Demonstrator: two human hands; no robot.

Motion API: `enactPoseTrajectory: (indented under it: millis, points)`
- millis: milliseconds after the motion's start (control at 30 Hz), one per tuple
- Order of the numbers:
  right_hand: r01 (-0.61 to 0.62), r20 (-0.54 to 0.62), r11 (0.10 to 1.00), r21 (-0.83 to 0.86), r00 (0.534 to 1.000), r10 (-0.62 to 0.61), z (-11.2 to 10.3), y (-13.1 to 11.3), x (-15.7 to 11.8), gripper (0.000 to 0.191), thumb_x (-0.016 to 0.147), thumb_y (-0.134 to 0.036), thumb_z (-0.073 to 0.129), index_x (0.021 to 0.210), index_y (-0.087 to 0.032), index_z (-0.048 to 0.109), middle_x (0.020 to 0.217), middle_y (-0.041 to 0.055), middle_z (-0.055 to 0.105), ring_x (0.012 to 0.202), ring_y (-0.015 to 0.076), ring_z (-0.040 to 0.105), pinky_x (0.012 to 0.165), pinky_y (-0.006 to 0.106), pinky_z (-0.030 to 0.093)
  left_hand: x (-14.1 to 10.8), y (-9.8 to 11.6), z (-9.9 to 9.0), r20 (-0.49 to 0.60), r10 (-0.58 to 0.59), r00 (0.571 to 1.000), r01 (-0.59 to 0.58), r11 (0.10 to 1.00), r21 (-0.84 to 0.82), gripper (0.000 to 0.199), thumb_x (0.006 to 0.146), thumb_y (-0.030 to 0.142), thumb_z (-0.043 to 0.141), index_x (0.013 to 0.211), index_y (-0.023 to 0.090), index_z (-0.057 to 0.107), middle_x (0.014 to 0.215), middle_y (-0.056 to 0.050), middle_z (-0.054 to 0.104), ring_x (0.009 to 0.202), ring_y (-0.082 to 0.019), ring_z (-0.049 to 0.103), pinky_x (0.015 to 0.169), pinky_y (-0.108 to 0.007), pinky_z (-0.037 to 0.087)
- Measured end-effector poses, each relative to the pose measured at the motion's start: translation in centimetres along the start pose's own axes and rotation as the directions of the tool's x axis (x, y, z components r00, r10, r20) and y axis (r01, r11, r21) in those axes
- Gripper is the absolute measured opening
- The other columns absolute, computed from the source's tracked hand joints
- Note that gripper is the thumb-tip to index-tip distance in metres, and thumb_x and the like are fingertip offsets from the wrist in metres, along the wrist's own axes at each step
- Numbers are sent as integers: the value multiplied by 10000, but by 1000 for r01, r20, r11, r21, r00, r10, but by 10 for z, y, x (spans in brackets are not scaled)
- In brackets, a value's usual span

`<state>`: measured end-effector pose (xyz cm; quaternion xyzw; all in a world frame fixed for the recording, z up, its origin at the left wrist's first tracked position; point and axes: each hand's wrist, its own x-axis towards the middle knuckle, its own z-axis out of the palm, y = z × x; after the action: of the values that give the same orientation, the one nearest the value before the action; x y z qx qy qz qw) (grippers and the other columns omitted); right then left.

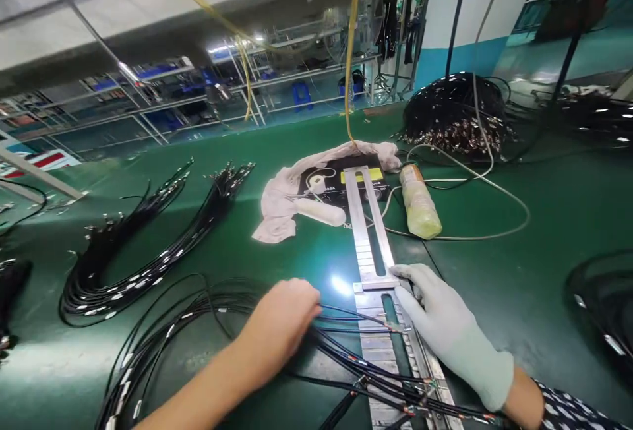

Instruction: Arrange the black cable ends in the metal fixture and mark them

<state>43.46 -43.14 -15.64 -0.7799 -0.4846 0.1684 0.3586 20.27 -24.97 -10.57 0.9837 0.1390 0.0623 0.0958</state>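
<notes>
Bare and closed, my left hand grips black cables at the left side of a slotted metal fixture. The cables' stripped ends lie across the fixture, with more cables crossing it lower down. A white glove covers my right hand, which rests at the fixture's right edge by its crossbar. Its thumb and forefinger are spread, with nothing visible between them. A loose coil of black cables runs left from beneath my left hand.
Two curved cable bundles lie on the green table at left. Behind the fixture are a pinkish cloth, a black device and a yellowish bottle. A cable pile sits at back right; yellow tubes hang down.
</notes>
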Motion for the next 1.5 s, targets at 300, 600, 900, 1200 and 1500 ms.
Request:
enactPoseTrajectory:
  millis: [300, 600, 900, 1200, 1500]
  points:
    - [9, 47, 993, 114, 999, -15, -12, 9, -13, 309, 1001, -374, 326, 1274, -306, 452, 1123, 33, 563, 945, 191, 559, 827, 378, 476, 26, 34, 29, 102, 63, 993, -29, 951, -307, 145, 985, 214, 381, 1035, 196, 516, 971, -45, 545, 900, -193, 470, 796, -317, 385]
    - [15, -102, 995, -102, 994, -25, 11, -7, -4, 301, 957, -303, 366, 1235, -283, 480, 1157, 42, 534, 1029, 242, 542, 843, 440, 474, 1, 50, 19, 231, -110, 967, 219, 821, -527, 127, 985, 221, 382, 911, 206, 484, 881, 8, 536, 789, -132, 487, 719, -244, 375]
    - [-17, -192, 997, -80, 981, 1, 22, -17, 9, 330, 960, -283, 329, 1250, -230, 477, 1160, 67, 540, 1060, 244, 534, 905, 422, 447, 12, 35, 25, 106, -159, 982, 181, 951, -251, 187, 963, 198, 355, 864, 163, 510, 863, -57, 517, 787, -203, 465, 703, -332, 374]
    - [-77, -110, 994, 79, 990, 85, 5, -6, -3, 403, 957, -385, 440, 1334, -246, 412, 924, 23, 570, 728, 154, 573, 713, 319, 510, 32, 28, 27, 37, 26, 999, -11, 931, -365, 177, 971, 163, 380, 982, 179, 556, 948, -54, 549, 875, -172, 495, 780, -294, 426]
    - [-106, -81, 973, 206, 989, 125, 6, -1, 1, 320, 937, -338, 484, 1257, -327, 470, 1166, 1, 523, 817, 138, 561, 778, 328, 503, 44, 30, 31, -83, 173, 981, -186, 966, -182, 293, 973, 135, 345, 1064, 154, 623, 845, -63, 550, 708, -147, 507, 605, -252, 417]
